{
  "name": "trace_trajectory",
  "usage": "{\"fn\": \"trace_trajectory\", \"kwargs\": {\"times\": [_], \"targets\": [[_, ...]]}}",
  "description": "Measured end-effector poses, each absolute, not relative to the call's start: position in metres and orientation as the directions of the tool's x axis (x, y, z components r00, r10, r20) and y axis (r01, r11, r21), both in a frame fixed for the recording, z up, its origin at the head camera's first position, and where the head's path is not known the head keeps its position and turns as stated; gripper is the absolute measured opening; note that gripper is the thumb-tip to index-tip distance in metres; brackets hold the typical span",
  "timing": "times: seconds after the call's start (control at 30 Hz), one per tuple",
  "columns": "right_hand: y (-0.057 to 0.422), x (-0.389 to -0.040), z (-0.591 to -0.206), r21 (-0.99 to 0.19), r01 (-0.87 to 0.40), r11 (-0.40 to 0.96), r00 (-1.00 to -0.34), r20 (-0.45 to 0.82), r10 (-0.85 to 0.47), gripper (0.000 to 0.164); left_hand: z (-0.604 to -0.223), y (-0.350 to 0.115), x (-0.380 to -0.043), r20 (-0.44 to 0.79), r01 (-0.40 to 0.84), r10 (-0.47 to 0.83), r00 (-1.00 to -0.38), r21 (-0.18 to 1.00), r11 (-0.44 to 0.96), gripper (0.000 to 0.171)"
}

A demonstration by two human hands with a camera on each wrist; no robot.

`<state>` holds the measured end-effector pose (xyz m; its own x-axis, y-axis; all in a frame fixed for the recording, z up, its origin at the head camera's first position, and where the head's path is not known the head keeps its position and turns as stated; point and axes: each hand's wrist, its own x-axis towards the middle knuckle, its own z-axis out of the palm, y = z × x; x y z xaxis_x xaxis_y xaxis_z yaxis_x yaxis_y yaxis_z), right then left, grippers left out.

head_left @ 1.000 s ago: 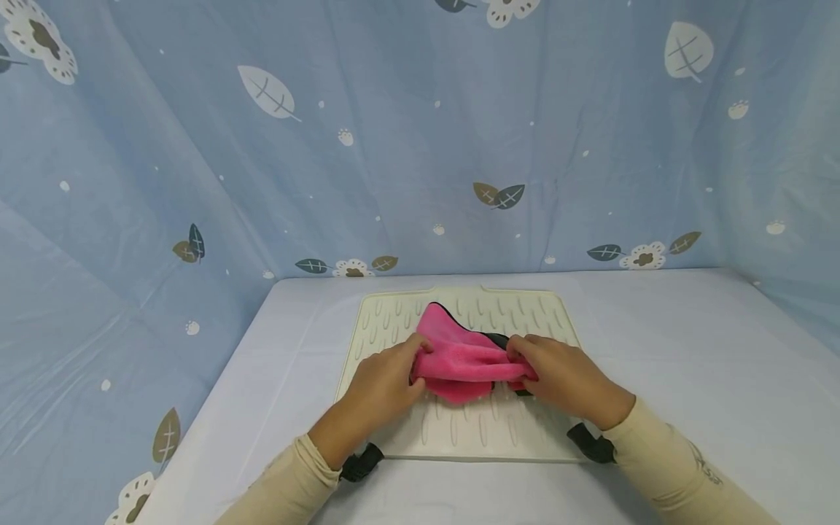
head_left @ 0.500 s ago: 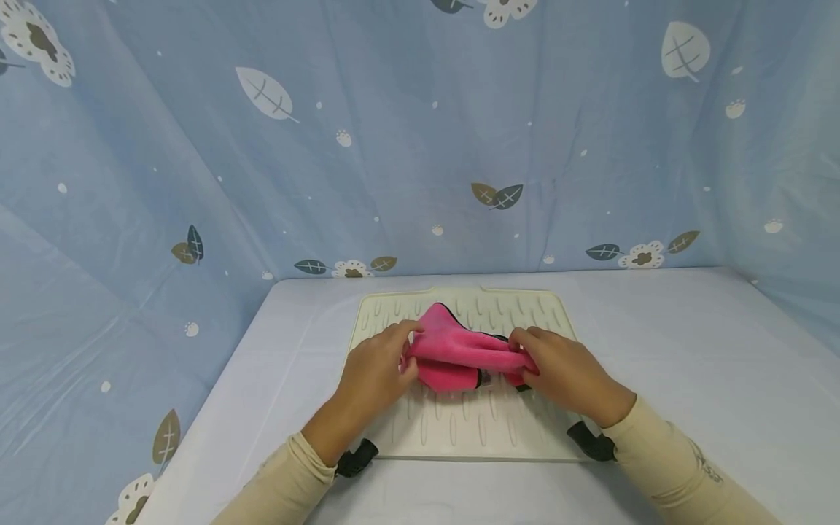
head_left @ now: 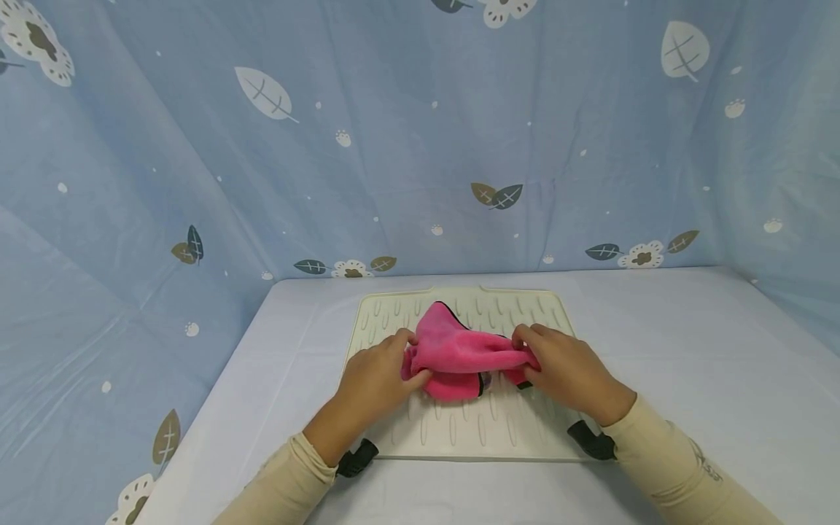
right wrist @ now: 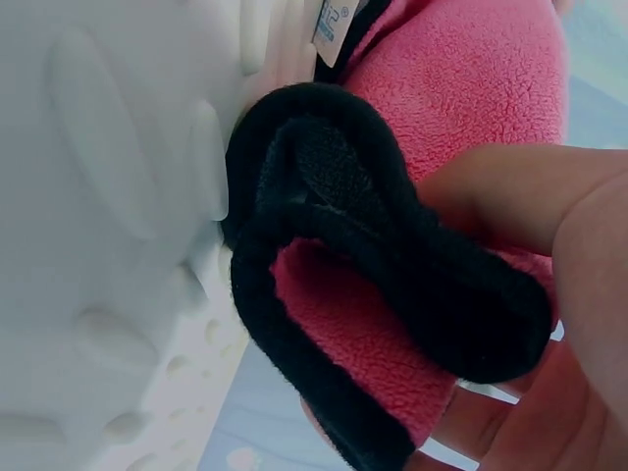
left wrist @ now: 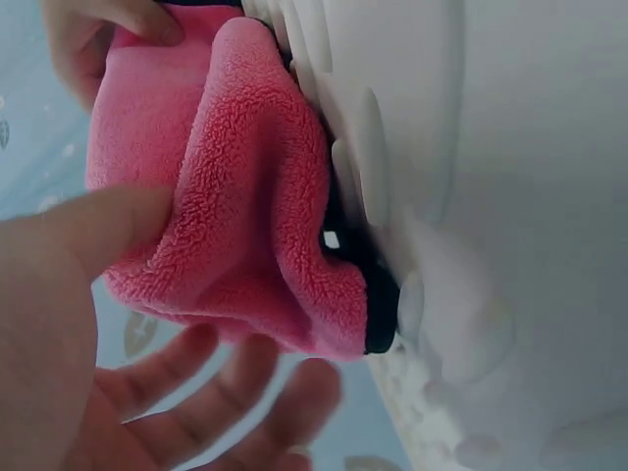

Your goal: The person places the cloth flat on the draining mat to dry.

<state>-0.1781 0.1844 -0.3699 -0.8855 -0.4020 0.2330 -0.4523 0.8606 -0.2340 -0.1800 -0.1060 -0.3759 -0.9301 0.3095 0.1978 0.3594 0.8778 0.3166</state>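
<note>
At the left, blue fabric [head_left: 118, 219] printed with leaves and flowers drops beside the white-covered tabletop [head_left: 709, 357] and runs on behind it. A beige sleeve [head_left: 289, 470] reaches in from the lower left, with a black device [head_left: 357, 458] under the wrist. The person's left hand [head_left: 374, 375] is partly closed on the left end of a pink plush cloth [head_left: 462, 352]: the thumb lies on the pile, and the spaced, curved fingers meet the opposite side. The cloth bunches in folds between the hands, over the middle of a cream board [head_left: 482, 434] with raised oblong bumps; one rounded peak points away from the person. A small printed label [right wrist: 335, 27] shows by its black hem [right wrist: 392, 235]. The right hand [head_left: 567, 372] pinches the cloth's right end between thumb and fingers, the hem looping out beside them. Another black device [head_left: 590, 442] sits by that wrist.
</note>
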Motion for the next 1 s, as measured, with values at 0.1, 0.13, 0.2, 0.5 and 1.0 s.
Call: {"fn": "trace_trajectory", "kwargs": {"times": [0.1, 0.13, 0.2, 0.5, 1.0], "targets": [[0.1851, -0.1785, -0.3704, -0.234, -0.450, 0.862, -0.886, 0.235, -0.399, 0.032, -0.3786, -0.1054, -0.1804, 0.134, 0.359, 0.333, -0.933, 0.326, 0.874, 0.062], [0.1852, -0.1787, -0.3706, -0.234, -0.449, 0.862, -0.887, 0.236, -0.398, 0.032, -0.3792, -0.1051, -0.1802, 0.122, 0.363, 0.342, -0.932, 0.331, 0.871, 0.065], [0.1850, -0.1789, -0.3707, -0.237, -0.447, 0.863, -0.889, 0.230, -0.397, 0.032, -0.3801, -0.1042, -0.1798, 0.109, 0.374, 0.359, -0.927, 0.347, 0.860, 0.069], [0.1844, -0.1791, -0.3717, -0.233, -0.458, 0.858, -0.883, 0.232, -0.408, 0.032, -0.3821, -0.1041, -0.1790, 0.192, 0.453, 0.410, -0.891, 0.387, 0.803, 0.058], [0.1880, -0.1823, -0.3729, -0.189, -0.466, 0.864, -0.859, 0.331, -0.391, 0.033, -0.3757, -0.1116, -0.1855, 0.373, 0.468, 0.351, -0.859, 0.292, 0.834, 0.050]]}}
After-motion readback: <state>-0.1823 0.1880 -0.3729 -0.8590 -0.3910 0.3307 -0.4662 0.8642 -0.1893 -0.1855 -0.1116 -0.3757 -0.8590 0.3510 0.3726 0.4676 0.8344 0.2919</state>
